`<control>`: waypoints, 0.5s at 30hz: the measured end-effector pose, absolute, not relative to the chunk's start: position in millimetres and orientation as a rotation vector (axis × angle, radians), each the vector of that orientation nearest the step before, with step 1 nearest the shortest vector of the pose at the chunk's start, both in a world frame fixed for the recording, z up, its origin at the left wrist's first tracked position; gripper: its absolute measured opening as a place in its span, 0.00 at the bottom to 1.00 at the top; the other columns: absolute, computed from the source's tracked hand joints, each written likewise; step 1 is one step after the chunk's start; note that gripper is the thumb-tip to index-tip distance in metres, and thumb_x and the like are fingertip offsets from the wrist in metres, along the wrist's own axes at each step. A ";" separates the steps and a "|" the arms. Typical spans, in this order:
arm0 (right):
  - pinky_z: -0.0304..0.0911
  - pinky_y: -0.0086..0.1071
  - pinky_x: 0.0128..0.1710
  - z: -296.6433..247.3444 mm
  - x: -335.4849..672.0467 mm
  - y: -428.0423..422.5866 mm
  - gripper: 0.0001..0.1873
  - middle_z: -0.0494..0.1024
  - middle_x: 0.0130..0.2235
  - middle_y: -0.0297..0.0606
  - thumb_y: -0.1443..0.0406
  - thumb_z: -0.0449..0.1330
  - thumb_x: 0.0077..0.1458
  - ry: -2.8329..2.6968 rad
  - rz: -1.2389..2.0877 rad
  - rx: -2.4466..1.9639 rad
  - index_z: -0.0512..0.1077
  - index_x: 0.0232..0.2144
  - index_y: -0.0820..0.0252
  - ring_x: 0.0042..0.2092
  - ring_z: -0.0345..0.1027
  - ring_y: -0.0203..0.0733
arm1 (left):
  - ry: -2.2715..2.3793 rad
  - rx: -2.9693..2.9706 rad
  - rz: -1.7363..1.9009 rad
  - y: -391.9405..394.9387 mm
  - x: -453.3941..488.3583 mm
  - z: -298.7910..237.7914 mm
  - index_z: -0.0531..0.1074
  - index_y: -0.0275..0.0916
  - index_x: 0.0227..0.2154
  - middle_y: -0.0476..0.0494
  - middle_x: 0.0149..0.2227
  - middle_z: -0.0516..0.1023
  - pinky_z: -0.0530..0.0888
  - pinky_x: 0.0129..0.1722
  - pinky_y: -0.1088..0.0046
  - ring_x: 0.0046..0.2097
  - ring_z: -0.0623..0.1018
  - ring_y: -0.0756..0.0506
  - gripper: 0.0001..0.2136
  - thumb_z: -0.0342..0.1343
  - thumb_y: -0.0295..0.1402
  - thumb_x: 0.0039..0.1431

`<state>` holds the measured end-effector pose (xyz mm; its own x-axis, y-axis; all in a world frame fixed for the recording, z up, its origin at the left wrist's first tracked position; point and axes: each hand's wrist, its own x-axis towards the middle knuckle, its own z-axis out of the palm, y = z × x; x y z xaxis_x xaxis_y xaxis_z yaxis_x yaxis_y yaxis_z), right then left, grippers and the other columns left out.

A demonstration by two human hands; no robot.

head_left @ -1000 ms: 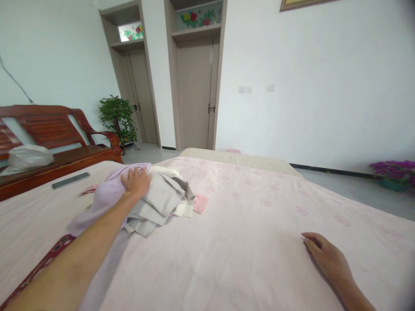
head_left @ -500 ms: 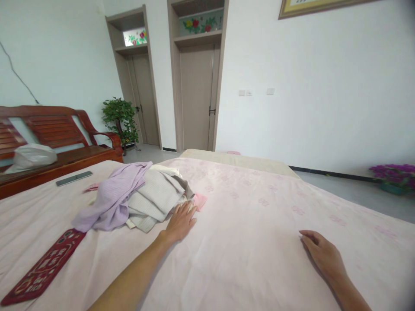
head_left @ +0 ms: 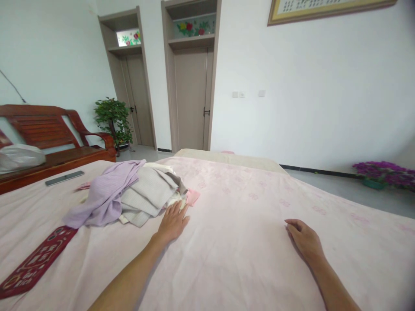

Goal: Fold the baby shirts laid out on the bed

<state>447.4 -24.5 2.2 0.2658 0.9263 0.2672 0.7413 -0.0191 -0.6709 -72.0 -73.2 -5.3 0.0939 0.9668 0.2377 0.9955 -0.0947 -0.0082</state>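
My left hand [head_left: 173,220] lies flat with its fingers spread, its fingertips touching the near right edge of a pile of clothes. In that pile are a light purple ribbed garment [head_left: 106,190] and a folded grey ribbed garment [head_left: 149,192]. A bit of pink cloth [head_left: 193,197] sticks out just beyond my left fingertips. Farther right, my right hand [head_left: 304,239] rests low over the pale pink sheet [head_left: 233,255], its fingers curled together with the thumb close to them. Nothing shows in it, though the palm side is hidden.
Left of the pile lie a phone [head_left: 65,178] and a dark red strip with lettering [head_left: 37,261]. Beyond the bed stand a wooden bench [head_left: 48,129] with a plastic bag [head_left: 22,157], a leafy plant [head_left: 113,119], and purple flowers [head_left: 385,170] on the floor.
The whole view has shifted, so the scene sits a little farther left. My right hand appears slightly nearer the left one. The left hand stays at the pile's edge.
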 end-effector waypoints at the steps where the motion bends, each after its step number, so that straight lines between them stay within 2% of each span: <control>1: 0.64 0.37 0.38 2.3 447.3 -25.1 0.23 0.81 0.33 0.39 0.52 0.54 0.48 -1.520 0.328 -1.794 0.76 0.40 0.58 0.37 0.74 0.49 | -2.000 -2.193 -0.254 -73.4 -71.9 -5.4 0.57 0.43 0.66 0.37 0.70 0.55 0.52 0.67 0.53 0.70 0.54 0.38 0.26 0.40 0.44 0.69; 6: 0.63 0.36 0.36 3.7 446.8 -27.2 0.22 0.80 0.29 0.36 0.53 0.54 0.49 -1.515 0.365 -1.793 0.75 0.41 0.59 0.33 0.73 0.45 | -2.048 -2.176 -0.245 -76.1 -68.0 -4.1 0.57 0.45 0.67 0.38 0.70 0.55 0.52 0.67 0.52 0.70 0.54 0.38 0.26 0.39 0.45 0.69; 15: 0.64 0.36 0.35 3.5 447.9 -28.3 0.22 0.80 0.29 0.36 0.54 0.54 0.50 -1.532 0.377 -1.768 0.76 0.40 0.59 0.32 0.73 0.46 | -2.178 -2.103 -0.186 -102.3 -52.8 2.7 0.57 0.42 0.67 0.34 0.70 0.53 0.50 0.66 0.47 0.70 0.53 0.34 0.27 0.39 0.45 0.68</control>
<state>447.9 -28.3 3.5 0.2389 0.9390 0.2473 0.7174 0.0010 -0.6967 -52.8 -102.3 2.7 -0.0357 0.9860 0.1627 0.9993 0.0341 0.0129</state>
